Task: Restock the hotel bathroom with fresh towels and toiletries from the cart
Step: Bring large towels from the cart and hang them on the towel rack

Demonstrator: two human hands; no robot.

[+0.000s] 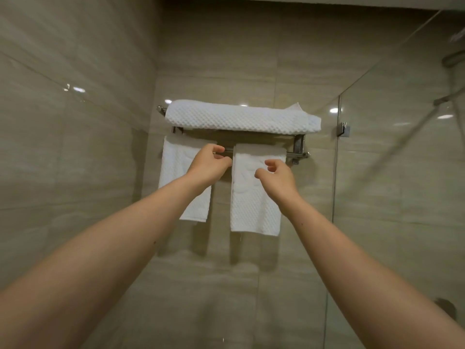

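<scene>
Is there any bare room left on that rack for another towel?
Barely. The rail is bare only between the left hanging towel and right hanging towel, where the left hand is, and at its right end. The folded towel fills the top shelf.

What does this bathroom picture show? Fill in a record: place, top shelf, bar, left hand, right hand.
Place: tiled wall beside a glass panel
Top shelf: one folded towel lying flat
Bar: left towel and right towel hanging, apart
Left hand: fingers curled at the bar between towels; grip unclear
Right hand: loosely curled before the right towel, holding nothing
</scene>
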